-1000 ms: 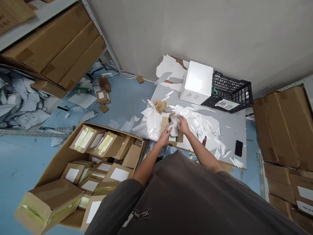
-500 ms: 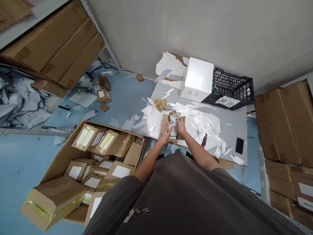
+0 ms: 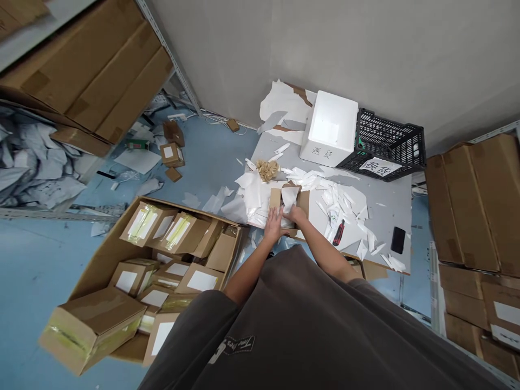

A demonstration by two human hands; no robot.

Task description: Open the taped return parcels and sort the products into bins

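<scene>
A small cardboard box (image 3: pixel 304 201) stands on the table with its flaps folded out. White wrapping paper (image 3: pixel 289 197) sticks up from inside it. My left hand (image 3: pixel 273 224) rests at the box's near left corner, fingers stretched out along the flap. Reaching in from the near right side, my right hand (image 3: pixel 298 215) has its fingers bent on the lower part of the paper. What lies under the paper is hidden.
Torn white scraps (image 3: pixel 345 203), a red and black cutter (image 3: pixel 338 233), crumpled brown paper (image 3: pixel 268 170) and a phone (image 3: pixel 398 240) lie on the table (image 3: pixel 377 216). Behind are a white foam box (image 3: pixel 331 124) and a black crate (image 3: pixel 390 143). A large carton (image 3: pixel 91 254) of parcels stands left.
My right hand has moved slightly left and down inside the box. My left hand has shifted down the box's left side, and the white paper now stands up more.
</scene>
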